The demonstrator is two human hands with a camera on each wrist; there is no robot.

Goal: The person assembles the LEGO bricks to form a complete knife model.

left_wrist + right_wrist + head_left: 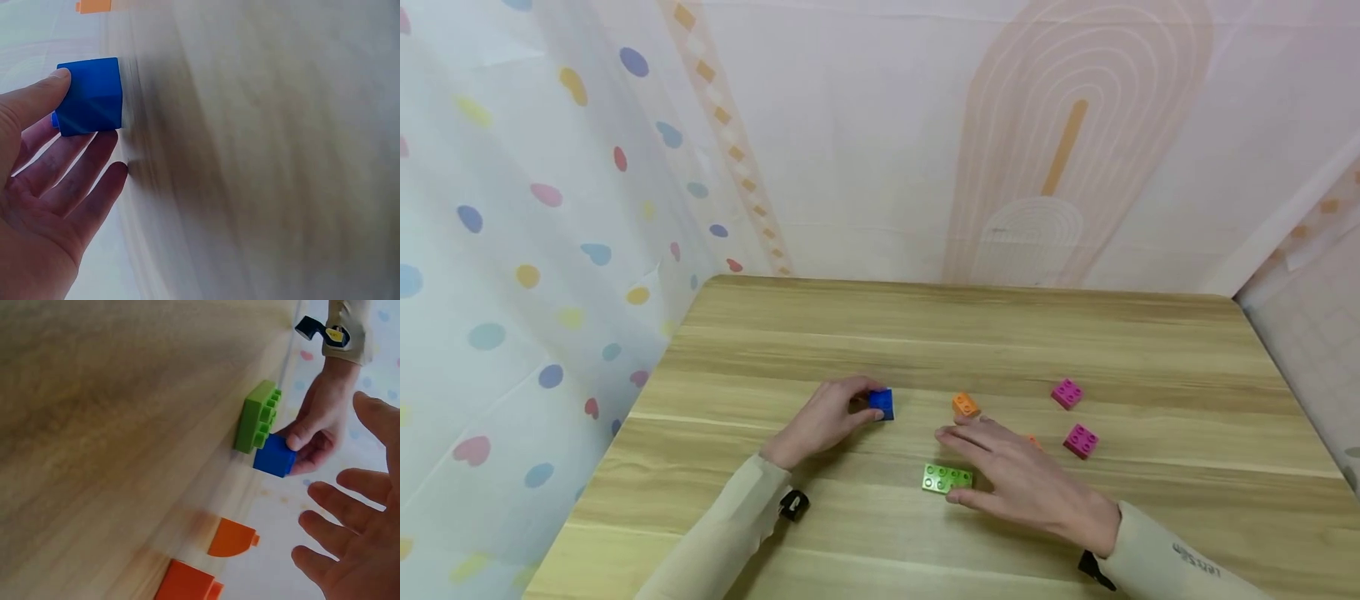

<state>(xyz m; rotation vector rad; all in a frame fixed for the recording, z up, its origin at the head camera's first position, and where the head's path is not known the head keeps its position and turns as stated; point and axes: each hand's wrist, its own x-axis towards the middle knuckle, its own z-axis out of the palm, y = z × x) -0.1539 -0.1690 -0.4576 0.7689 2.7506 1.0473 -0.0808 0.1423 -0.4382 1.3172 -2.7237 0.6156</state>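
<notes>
My left hand [831, 419] pinches a blue toy building brick [882, 404] between thumb and fingers. In the left wrist view the thumb presses one side of the blue brick [90, 97] while fingers touch its lower side. My right hand [1026, 479] hovers with fingers spread, holding nothing. Its thumb overlaps the right end of a lime green brick [942, 477] in the head view. Beyond its fingertips lies an orange brick [966, 405], which shows a curved side in the right wrist view. A second orange brick [182, 582] is mostly hidden behind the right hand in the head view.
Two magenta bricks [1067, 393] lie to the right of the right hand on the wooden table [865, 325]. A patterned curtain [865, 167] hangs behind the table's back edge and along its left side. Black straps [793, 505] circle both wrists.
</notes>
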